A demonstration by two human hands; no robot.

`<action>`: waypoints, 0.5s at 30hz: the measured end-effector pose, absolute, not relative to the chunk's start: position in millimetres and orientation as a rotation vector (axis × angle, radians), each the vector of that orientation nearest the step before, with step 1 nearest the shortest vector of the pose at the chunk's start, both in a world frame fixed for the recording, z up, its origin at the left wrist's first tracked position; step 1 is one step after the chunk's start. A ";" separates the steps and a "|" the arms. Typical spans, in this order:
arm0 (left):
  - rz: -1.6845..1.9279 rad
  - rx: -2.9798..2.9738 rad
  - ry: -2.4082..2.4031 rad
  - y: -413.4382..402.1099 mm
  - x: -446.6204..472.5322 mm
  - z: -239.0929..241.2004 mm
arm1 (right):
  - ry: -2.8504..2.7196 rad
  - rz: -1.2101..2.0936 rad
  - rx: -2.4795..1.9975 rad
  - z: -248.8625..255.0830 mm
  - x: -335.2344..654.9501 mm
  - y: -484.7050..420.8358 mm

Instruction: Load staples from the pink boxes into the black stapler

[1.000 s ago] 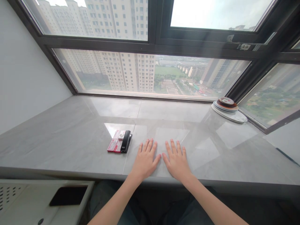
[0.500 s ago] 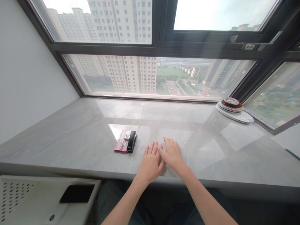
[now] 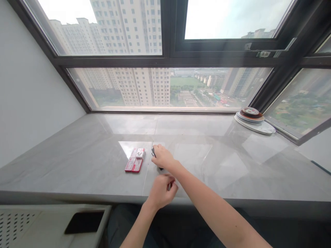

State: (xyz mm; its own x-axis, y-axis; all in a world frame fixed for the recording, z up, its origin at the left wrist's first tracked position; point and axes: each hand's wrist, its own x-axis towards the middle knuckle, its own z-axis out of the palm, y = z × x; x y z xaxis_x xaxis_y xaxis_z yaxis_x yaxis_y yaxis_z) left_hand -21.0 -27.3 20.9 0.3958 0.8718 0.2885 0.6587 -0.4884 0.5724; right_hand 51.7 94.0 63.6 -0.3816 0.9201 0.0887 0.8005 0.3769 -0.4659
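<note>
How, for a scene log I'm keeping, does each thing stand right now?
Stapler: mostly hidden by the right hand; open or closed unclear.
Right hand: closed around the stapler.
Left hand: fingers curled, nothing visible in it.
Red boxes: lying flat, side by side.
Small box: apparently closed, at the red boxes' far right corner.
Plates: stacked, largest lowest.
Upper right sash: cannot tell whether open.

Single head-worn view, forward and down across the grey counter (image 3: 90, 172) toward the window (image 3: 165, 62)

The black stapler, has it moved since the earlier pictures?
Yes: the stapler has moved right, across the ledge's tile seam, held in the right hand.
</note>
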 end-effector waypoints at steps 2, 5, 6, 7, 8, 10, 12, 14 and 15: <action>0.904 2.222 1.438 -24.9 -17.5 24.8 | -2.318 0.483 -1.487 62.2 91.2 84.8; 0.955 2.217 1.602 -18.7 -9.8 27.2 | -2.266 0.466 -1.479 57.4 142.8 66.2; 0.935 2.258 1.627 -16.2 -6.8 26.7 | -2.215 0.455 -1.483 54.9 154.6 60.4; 0.894 2.317 1.630 -13.6 -3.8 25.5 | -2.159 0.444 -1.483 52.1 163.0 55.3; 0.834 2.384 1.611 -11.1 -0.9 23.7 | -2.107 0.436 -1.478 49.1 167.9 51.1; 0.696 2.495 1.544 -6.2 3.9 19.5 | -2.021 0.428 -1.463 43.6 168.8 46.1; 0.605 2.538 1.504 -2.4 6.9 15.9 | -1.929 0.419 -1.462 40.2 162.4 45.2; 0.583 2.530 1.521 0.2 8.2 13.7 | -1.795 0.446 -1.455 39.5 155.6 47.5; 0.585 2.522 1.537 1.0 8.4 12.8 | -1.704 0.493 -1.432 39.9 153.9 49.5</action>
State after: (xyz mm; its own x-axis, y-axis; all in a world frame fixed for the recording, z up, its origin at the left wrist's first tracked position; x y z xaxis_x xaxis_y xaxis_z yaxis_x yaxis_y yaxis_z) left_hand 8.4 1.0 12.8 0.4057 0.8770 0.2576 0.8262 -0.4724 0.3069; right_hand 153.9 49.5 39.9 0.0002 0.9393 0.3431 0.6107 0.2716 -0.7439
